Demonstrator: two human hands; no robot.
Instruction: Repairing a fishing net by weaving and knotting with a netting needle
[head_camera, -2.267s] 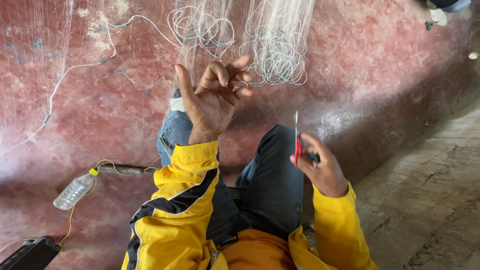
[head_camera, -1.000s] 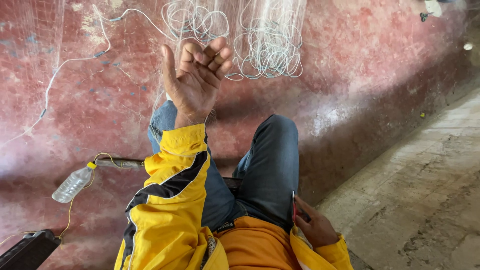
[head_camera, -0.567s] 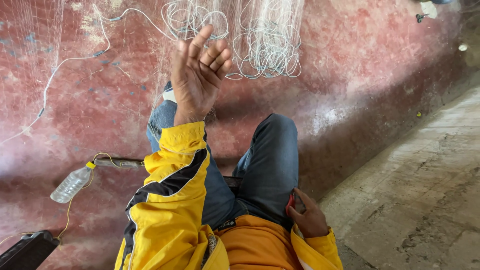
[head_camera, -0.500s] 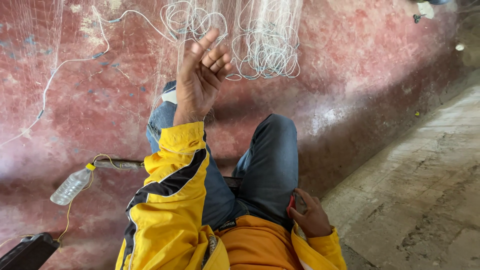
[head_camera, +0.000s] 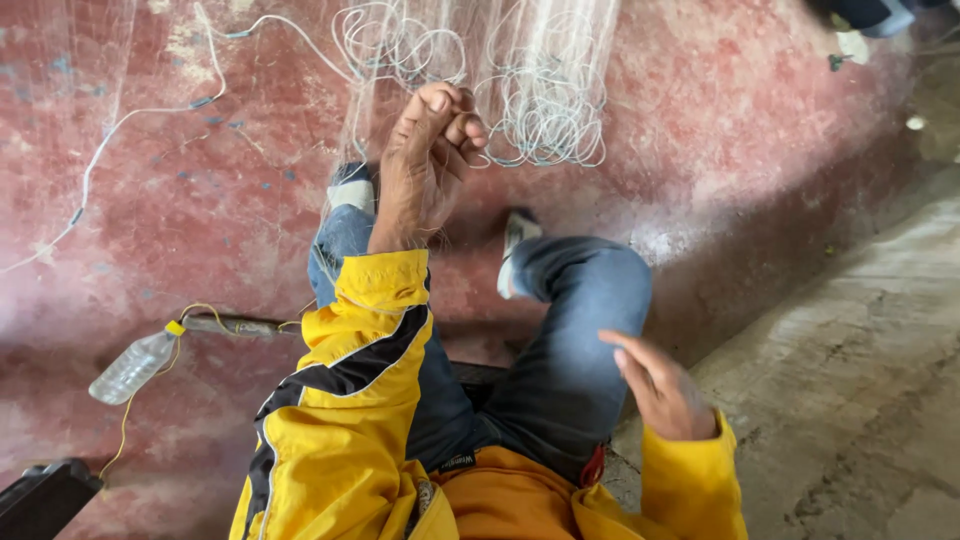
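**Q:** What has changed since half a second ago?

**A:** My left hand (head_camera: 428, 160) was spread, fingers fanned out before the net. It has now curled shut, fingertips pinched together on fine strands of the white fishing net (head_camera: 540, 110). My right hand (head_camera: 665, 390) has come up off my lap and hangs released, fingers loosely apart and nothing in it, just beside my right knee (head_camera: 590, 290).

**Q:** Where does the net lie, and why is it held so?

**A:** Taking the left hand as landmark: the net hangs directly behind and above it, draped down the red wall (head_camera: 780, 130), with coiled loops of thicker white line to either side of the fingertips. I judge the hand is raised to arm's length so that the strands are drawn taut and apart from the rest of the mesh, which is nearly transparent against the wall.

**Q:** What else lies around?

**A:** Below and well to the left of the left hand, a clear plastic bottle (head_camera: 135, 365) with a yellow cap lies on the floor, tied by yellow cord. Something red (head_camera: 592, 468) shows at my waist; I cannot tell what it is. A dark object (head_camera: 45, 495) sits at the lower-left corner.

**Q:** What stands in the way?

**A:** My own raised knees, below the left hand, crowd the reach. The loose coils could snag the fingers.
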